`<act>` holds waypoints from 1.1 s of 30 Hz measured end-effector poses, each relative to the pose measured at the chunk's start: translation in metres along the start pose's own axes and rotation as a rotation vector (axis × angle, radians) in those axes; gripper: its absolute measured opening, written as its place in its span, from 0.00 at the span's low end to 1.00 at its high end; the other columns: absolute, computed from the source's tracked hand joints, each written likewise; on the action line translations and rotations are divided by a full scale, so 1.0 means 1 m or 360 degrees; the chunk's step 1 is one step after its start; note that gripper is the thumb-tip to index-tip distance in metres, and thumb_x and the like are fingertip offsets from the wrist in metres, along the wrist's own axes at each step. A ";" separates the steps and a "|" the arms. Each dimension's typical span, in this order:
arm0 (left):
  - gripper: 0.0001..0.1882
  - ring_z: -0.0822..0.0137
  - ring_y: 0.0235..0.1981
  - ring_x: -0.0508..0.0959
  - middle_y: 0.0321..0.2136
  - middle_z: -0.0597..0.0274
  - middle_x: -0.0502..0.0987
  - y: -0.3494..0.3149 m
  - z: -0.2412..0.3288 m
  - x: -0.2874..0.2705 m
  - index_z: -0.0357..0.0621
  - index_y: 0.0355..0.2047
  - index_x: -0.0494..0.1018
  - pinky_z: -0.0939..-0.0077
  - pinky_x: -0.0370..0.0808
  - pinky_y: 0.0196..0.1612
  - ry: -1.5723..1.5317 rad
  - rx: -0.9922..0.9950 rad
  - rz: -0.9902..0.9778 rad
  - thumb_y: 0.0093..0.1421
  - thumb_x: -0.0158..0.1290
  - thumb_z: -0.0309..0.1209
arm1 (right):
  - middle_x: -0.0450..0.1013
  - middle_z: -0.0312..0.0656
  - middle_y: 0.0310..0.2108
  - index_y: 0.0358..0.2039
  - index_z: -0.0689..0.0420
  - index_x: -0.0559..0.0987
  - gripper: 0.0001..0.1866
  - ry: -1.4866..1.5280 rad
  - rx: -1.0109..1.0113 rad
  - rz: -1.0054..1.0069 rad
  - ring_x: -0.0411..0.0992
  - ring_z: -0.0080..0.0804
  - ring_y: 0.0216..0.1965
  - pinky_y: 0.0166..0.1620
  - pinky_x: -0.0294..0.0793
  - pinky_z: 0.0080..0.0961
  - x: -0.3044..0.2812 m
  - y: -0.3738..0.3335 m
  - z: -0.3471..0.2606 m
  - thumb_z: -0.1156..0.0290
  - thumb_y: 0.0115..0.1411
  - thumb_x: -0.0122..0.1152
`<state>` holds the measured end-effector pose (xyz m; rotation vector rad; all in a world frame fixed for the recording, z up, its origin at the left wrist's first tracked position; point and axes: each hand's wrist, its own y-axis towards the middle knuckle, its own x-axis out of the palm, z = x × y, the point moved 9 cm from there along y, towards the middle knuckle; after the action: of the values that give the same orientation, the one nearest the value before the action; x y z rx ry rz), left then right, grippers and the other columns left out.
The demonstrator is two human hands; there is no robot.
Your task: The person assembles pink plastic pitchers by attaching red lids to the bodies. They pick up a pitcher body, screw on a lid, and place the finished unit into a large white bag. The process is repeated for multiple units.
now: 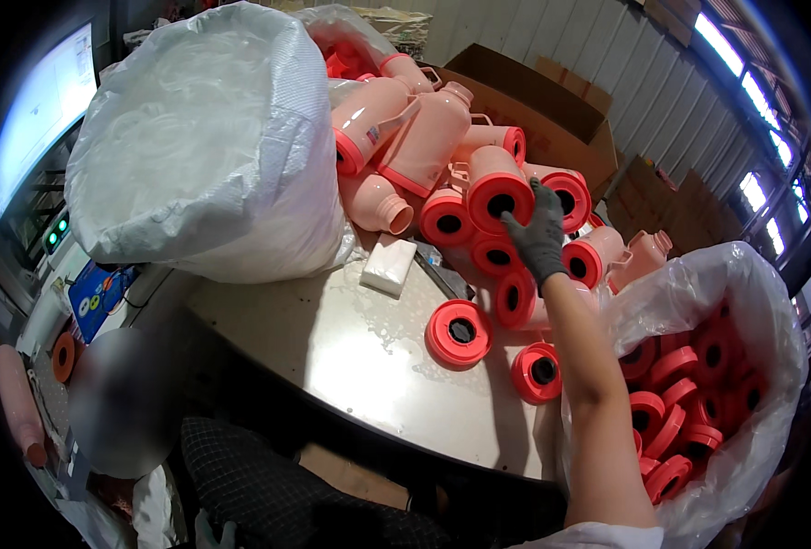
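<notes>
My right hand [540, 236], in a grey glove, reaches to the heap and has its fingers and thumb on the red base rim of a pink thermos flask casing [495, 165]. That casing lies on its side with its base toward me. Other pink casings with red bases lie around it, among them a tall casing [428, 137] with a handle. Two loose red base rings with black centres, a nearer ring [535, 372] and another ring [459, 333], rest on the table. Only the gloved fingertips of my left hand [214, 532] show at the lower edge, apart and holding nothing visible.
A big white woven sack [286, 183] stands on the pale table [351, 357] at left. An open bag [762, 302] of red bases is at right. A small white packet [388, 265] lies mid-table. Behind are a cardboard box [552, 96] and, far left, a lit screen [44, 114].
</notes>
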<state>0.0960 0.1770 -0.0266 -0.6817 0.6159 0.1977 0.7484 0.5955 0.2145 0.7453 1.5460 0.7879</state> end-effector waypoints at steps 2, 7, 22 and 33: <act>0.43 0.47 0.68 0.64 0.68 0.39 0.64 0.003 -0.006 0.002 0.29 0.69 0.59 0.61 0.61 0.70 0.0081 0.0009 -0.0013 0.65 0.59 0.49 | 0.71 0.54 0.59 0.64 0.57 0.71 0.39 0.0216 0.0124 -0.0020 0.68 0.55 0.61 0.63 0.68 0.42 0.016 0.004 0.000 0.61 0.53 0.73; 0.42 0.47 0.64 0.69 0.70 0.40 0.62 0.031 -0.077 0.020 0.37 0.72 0.57 0.59 0.65 0.67 -0.0012 0.0073 0.0011 0.66 0.58 0.48 | 0.77 0.53 0.55 0.61 0.58 0.75 0.30 0.0561 0.0652 0.0083 0.77 0.48 0.55 0.58 0.75 0.39 0.014 0.004 0.064 0.63 0.59 0.69; 0.47 0.41 0.67 0.65 0.69 0.41 0.63 0.043 -0.089 0.043 0.40 0.73 0.56 0.53 0.66 0.64 0.0188 -0.0244 -0.0352 0.65 0.56 0.58 | 0.75 0.48 0.58 0.61 0.59 0.73 0.21 0.2933 0.1477 0.0166 0.76 0.44 0.57 0.59 0.78 0.38 0.012 -0.090 0.067 0.68 0.69 0.56; 0.44 0.43 0.70 0.61 0.71 0.40 0.59 0.013 -0.076 0.043 0.33 0.72 0.55 0.59 0.61 0.70 0.0174 -0.0059 -0.0170 0.68 0.56 0.51 | 0.75 0.45 0.53 0.59 0.55 0.73 0.22 0.1975 0.1923 0.0391 0.78 0.41 0.45 0.39 0.83 0.37 0.059 -0.020 0.081 0.62 0.67 0.62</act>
<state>0.0905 0.1371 -0.1051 -0.7629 0.6795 0.0729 0.8217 0.6385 0.1577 1.4486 3.1934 0.3681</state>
